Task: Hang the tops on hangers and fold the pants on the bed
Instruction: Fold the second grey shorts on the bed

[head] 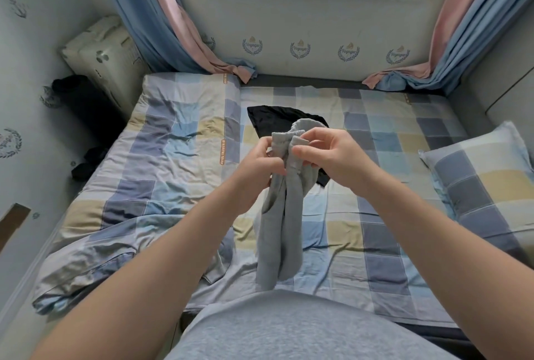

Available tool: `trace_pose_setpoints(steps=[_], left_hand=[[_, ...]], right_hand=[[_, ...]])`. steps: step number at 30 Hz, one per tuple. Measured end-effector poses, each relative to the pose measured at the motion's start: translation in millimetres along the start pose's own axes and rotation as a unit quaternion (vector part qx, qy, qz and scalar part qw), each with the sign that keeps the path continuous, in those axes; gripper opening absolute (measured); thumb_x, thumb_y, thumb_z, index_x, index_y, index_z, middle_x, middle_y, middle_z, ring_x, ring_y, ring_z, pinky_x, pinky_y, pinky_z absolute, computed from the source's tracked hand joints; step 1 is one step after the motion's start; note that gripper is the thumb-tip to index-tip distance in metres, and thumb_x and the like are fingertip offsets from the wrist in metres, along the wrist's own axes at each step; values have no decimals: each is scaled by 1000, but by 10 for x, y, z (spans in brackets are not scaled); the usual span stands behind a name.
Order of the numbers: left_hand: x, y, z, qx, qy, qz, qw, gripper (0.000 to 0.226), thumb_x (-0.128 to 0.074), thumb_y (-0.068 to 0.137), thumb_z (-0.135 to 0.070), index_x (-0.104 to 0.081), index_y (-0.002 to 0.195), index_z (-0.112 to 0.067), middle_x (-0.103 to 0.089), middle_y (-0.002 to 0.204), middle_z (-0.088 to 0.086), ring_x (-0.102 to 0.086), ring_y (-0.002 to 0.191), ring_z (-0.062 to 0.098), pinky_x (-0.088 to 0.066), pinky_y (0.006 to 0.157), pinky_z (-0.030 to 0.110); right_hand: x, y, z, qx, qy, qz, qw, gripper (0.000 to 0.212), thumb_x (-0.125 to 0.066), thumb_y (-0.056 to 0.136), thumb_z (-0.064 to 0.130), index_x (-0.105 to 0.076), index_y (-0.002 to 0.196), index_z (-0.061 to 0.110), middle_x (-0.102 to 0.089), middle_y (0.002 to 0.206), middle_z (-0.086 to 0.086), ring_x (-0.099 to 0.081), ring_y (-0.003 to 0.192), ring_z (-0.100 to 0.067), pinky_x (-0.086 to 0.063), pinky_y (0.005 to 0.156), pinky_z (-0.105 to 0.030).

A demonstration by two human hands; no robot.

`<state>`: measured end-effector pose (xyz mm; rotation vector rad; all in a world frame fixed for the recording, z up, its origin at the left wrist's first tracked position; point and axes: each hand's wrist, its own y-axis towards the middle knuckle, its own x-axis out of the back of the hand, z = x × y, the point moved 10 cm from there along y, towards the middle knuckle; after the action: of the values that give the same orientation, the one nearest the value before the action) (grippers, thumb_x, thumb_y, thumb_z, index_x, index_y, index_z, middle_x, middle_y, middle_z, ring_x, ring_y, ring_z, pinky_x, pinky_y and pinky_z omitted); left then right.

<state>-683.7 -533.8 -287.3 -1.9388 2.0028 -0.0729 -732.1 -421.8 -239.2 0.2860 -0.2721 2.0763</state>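
Note:
A grey pair of pants (278, 232) hangs in the air above the bed (384, 215), bunched at the top, its legs dangling down toward the bed's front edge. My left hand (260, 166) grips the bunched waistband from the left. My right hand (326, 151) pinches the same waistband from the right, thumb in front. Behind my hands a black garment (274, 119) lies flat on the checked sheet near the bed's middle; the grey pants and my right hand partly cover it. No hanger is in view.
A folded checked quilt (161, 174) covers the bed's left half. A checked pillow (485, 174) lies at the right edge. Curtains (161, 21) hang at both far corners under the window. A white appliance (104, 59) and dark clothes (86, 166) sit left of the bed.

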Motion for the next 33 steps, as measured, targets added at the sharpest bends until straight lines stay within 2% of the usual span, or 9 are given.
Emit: trace_pose_setpoints(steps=[5, 9, 12, 15, 17, 21, 25, 28, 33], left_hand=[[-81, -60, -53, -66, 28, -13, 997, 53, -75, 68, -6, -54, 117, -7, -67, 97, 8, -66, 92, 18, -55, 84, 38], [-37, -74, -16, -69, -15, -38, 997, 40, -73, 77, -5, -59, 114, -6, -69, 100, 8, -67, 94, 19, -57, 82, 30], [1, -118, -21, -44, -65, 4, 997, 47, -68, 78, -7, -55, 122, 3, -68, 105, 13, -67, 96, 24, -58, 80, 31], [-15, -175, -36, -17, -89, 75, 993, 38, -61, 84, -5, -58, 122, 0, -70, 105, 12, -69, 97, 25, -57, 80, 31], [18, -183, 13, 10, -103, 85, 991, 43, -58, 86, -7, -57, 128, 3, -70, 111, 14, -68, 101, 27, -57, 83, 34], [176, -168, 201, 56, -136, 45, 988, 40, -53, 94, -6, -56, 133, 3, -67, 118, 19, -68, 104, 30, -58, 86, 37], [346, -128, 438, 93, -71, 17, 993, 29, -51, 97, -2, -61, 124, 2, -71, 111, 17, -70, 98, 28, -57, 90, 38], [604, 10, 638, 113, 43, -51, 991, 33, -63, 93, -2, -59, 126, -2, -70, 119, 19, -69, 99, 28, -57, 84, 37], [649, 266, 527, 73, 190, -93, 975, 31, -67, 84, 13, -59, 105, -8, -65, 99, 10, -61, 93, 19, -51, 80, 25]], right_hand=[[83, -54, 263, 94, -95, -12, 991, 23, -57, 101, 26, -77, 90, 28, -64, 94, 1, -61, 89, -12, -49, 83, -27], [579, -87, -26, 88, -35, -163, 982, 17, -60, 96, 34, -69, 110, 29, -62, 117, -3, -60, 108, -9, -49, 100, -32], [744, -198, -658, -39, 21, -190, 981, 77, -61, 77, 70, -46, 142, 31, -40, 152, -2, -38, 140, -15, -32, 117, -41], [360, -297, -1152, -128, 125, -5, 984, 119, -60, 51, 95, -31, 151, 39, -29, 160, 17, -22, 147, -7, -12, 122, -45], [35, -400, -1227, -139, 195, 122, 963, 109, -61, 55, 94, -38, 147, 40, -42, 153, 19, -33, 145, -9, -16, 122, -50], [-220, -463, -1209, -149, 263, 165, 939, 97, -88, 63, 51, -47, 143, 15, -61, 139, -9, -59, 127, -26, -49, 106, -41], [-204, -403, -1307, -165, 190, 75, 965, 47, -81, 76, 11, -66, 120, 17, -75, 113, -3, -69, 109, -21, -56, 88, -29], [-92, -319, -1514, -199, 139, 1, 970, 29, -77, 84, 8, -71, 111, 17, -76, 105, -3, -71, 103, -22, -57, 81, -27], [45, -114, -1561, -208, 94, -57, 972, 22, -77, 83, 3, -71, 97, 17, -72, 87, 5, -67, 76, -7, -51, 58, -12]])
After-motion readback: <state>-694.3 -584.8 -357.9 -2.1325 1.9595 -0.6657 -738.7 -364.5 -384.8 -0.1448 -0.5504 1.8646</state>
